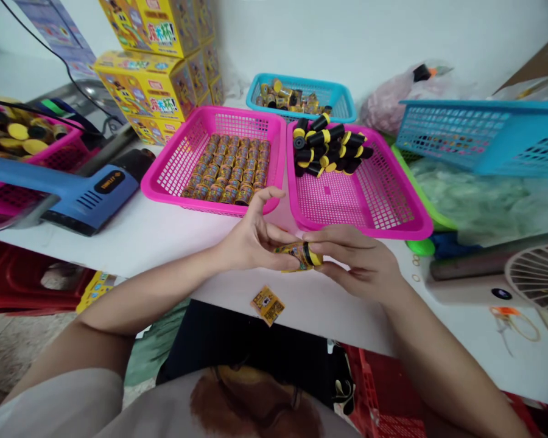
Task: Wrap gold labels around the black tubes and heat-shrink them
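Both my hands meet over the white table's front edge. My left hand and my right hand pinch one small tube with a black and yellow cap and a yellow printed wrap. A loose yellow printed label lies on the table edge just below them. Behind my hands a pink basket holds rows of wrapped tubes. A second pink basket to its right holds a heap of black and yellow tubes.
A blue heat gun lies at the left beside another pink basket of caps. Yellow cartons are stacked at the back left. Blue baskets stand at the back and right; a small fan sits at the right.
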`<control>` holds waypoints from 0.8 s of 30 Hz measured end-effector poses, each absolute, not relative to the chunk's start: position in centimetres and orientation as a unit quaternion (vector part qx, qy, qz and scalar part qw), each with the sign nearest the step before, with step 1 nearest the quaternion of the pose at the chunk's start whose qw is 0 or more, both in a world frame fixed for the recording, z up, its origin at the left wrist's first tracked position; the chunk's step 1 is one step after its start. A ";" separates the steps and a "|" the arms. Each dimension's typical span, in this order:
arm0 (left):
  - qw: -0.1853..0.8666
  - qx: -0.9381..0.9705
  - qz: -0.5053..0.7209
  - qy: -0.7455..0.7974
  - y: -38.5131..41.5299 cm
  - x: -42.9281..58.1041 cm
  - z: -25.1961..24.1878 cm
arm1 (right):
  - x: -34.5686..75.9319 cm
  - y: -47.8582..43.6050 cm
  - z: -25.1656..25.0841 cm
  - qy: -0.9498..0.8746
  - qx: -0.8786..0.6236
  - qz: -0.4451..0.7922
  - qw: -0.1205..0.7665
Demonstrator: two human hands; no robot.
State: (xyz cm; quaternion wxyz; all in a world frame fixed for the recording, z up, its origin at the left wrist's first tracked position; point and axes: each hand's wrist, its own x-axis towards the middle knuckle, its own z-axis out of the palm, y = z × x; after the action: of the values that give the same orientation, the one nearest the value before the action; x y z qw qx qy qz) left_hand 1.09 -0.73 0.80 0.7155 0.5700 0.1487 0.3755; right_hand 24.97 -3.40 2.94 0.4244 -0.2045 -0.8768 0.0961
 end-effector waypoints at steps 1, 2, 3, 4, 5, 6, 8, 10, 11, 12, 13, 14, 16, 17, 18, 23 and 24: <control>0.722 0.560 0.376 0.153 -0.7 1.2 0.7 | 25.0 -3.4 3.0 -0.883 -0.219 0.068 0.410; 0.725 0.551 0.382 0.159 -0.6 1.4 0.6 | 25.0 -3.4 3.0 -0.883 -0.243 0.034 0.399; 0.725 0.540 0.395 0.165 -0.5 1.6 0.5 | 24.9 -3.5 2.9 -0.878 -0.274 0.000 0.392; 0.723 0.528 0.412 0.170 -0.4 1.8 0.3 | 24.6 -3.8 2.8 -0.867 -0.306 -0.030 0.392; 0.720 0.516 0.429 0.176 -0.3 2.0 0.2 | 24.2 -4.0 2.7 -0.855 -0.331 -0.050 0.395; 0.717 0.507 0.444 0.180 -0.3 2.2 0.0 | 23.8 -4.4 2.5 -0.845 -0.349 -0.060 0.401; 0.713 0.497 0.459 0.183 -0.4 2.6 -0.3 | 22.7 -5.1 2.2 -0.828 -0.369 -0.064 0.417; 0.714 0.502 0.458 0.168 -0.6 2.9 -0.5 | 21.7 -5.8 1.8 -0.819 -0.375 -0.065 0.431; 0.718 0.511 0.447 0.154 -0.9 3.0 -0.6 | 21.3 -6.0 1.6 -0.815 -0.373 -0.067 0.438; 0.722 0.524 0.429 0.143 -1.1 3.1 -0.6 | 21.0 -6.2 1.4 -0.813 -0.368 -0.071 0.445; 0.725 0.540 0.405 0.139 -1.3 3.2 -0.6 | 20.8 -6.3 1.2 -0.816 -0.359 -0.073 0.447; 0.726 0.557 0.378 0.140 -1.6 3.2 -0.6 | 20.6 -6.4 1.0 -0.821 -0.350 -0.074 0.446; 0.727 0.578 0.335 0.155 -1.9 3.0 -0.5 | 20.2 -6.4 0.6 -0.829 -0.337 -0.081 0.439; 0.727 0.583 0.326 0.159 -2.0 2.9 -0.5 | 20.1 -6.4 0.4 -0.831 -0.331 -0.090 0.438; 0.726 0.587 0.322 0.158 -2.0 2.8 -0.5 | 20.0 -6.3 0.2 -0.832 -0.323 -0.105 0.439; 0.688 0.631 0.341 0.111 -1.8 2.3 -0.6 | 19.8 -6.4 -0.1 -0.830 -0.290 -0.211 0.426; 0.680 0.636 0.348 0.106 -1.8 2.3 -0.6 | 19.9 -6.5 -0.1 -0.831 -0.289 -0.225 0.418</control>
State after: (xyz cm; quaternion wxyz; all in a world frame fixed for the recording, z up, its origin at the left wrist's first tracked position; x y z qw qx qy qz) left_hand 2.26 -1.75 -0.60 0.6805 0.6360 0.1058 0.3483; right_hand 19.91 -6.47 -0.10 0.4181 -0.2893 -0.8311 -0.2253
